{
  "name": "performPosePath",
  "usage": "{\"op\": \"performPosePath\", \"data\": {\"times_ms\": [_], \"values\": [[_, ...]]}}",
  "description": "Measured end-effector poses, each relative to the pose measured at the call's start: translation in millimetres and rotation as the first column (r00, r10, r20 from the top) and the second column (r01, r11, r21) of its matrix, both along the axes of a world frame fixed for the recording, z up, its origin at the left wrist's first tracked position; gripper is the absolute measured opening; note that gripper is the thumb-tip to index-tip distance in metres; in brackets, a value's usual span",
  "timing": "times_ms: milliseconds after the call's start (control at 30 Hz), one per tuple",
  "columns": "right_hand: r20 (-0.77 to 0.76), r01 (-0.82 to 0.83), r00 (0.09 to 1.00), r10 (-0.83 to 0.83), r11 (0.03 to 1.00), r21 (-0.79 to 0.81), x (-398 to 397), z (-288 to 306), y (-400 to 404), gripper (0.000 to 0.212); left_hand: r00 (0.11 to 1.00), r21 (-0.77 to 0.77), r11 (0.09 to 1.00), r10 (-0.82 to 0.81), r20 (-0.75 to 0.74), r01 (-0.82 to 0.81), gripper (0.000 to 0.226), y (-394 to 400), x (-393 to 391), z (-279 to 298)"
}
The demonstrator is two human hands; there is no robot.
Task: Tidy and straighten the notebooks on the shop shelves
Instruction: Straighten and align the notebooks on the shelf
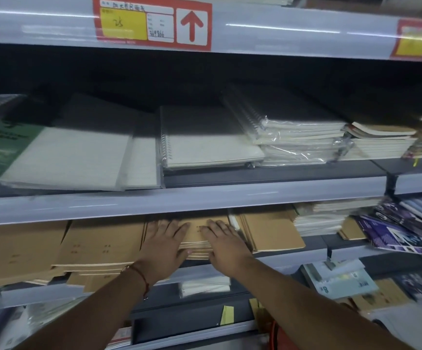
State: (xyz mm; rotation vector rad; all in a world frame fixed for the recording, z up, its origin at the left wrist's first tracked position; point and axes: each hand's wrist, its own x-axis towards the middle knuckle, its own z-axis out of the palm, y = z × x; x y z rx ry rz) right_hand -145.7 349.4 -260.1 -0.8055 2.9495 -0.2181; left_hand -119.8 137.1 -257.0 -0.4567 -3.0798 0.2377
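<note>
Kraft notebook stack (pixel 197 238) under flat, unclenched left hand (pixel 164 246) and right hand (pixel 226 248); neighbouring piles (pixel 98 248) remain skewed, work unfinished.

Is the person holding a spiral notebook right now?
No, both the left hand and right hand lie flat on a brown notebook stack.

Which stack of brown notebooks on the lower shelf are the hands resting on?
The middle stack of brown notebooks: the left hand and right hand lie flat on its top. The stacks to its left and right are untouched.
</note>
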Motion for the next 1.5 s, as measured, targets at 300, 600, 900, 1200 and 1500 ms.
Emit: {"op": "performPosePath", "data": {"times_ms": [300, 600, 900, 1200, 1500], "values": [[0.041, 0.090, 0.995, -0.088, 0.993, -0.070, 30, 17, -10, 0.070, 0.973, 0.201, 0.962, -0.152, -0.176, 0.187, 0.058, -9, 21, -3], [0.014, 0.246, 0.968, -0.252, 0.933, -0.263, 99, 35, 23, 0.056, 0.954, 0.468, 0.832, -0.261, -0.145, 0.299, 0.055, 5, 47, 5], [0.322, 0.651, 0.739, -0.592, 0.504, -0.568, 119, 38, 120, 0.030, 0.918, 0.859, 0.381, -0.058, 0.393, -0.343, 0.024, 107, 49, 32], [0.709, 0.824, 0.540, -0.453, 0.114, -0.555, 39, 31, 200, 0.035, 0.798, 0.809, 0.001, 0.163, 0.580, -0.588, 0.019, 206, 14, 30], [0.748, 0.834, 0.551, -0.370, 0.237, -0.498, -11, 16, 209, 0.018, 0.686, 0.771, -0.140, 0.378, 0.622, -0.621, 0.022, 237, 4, 26]]}}
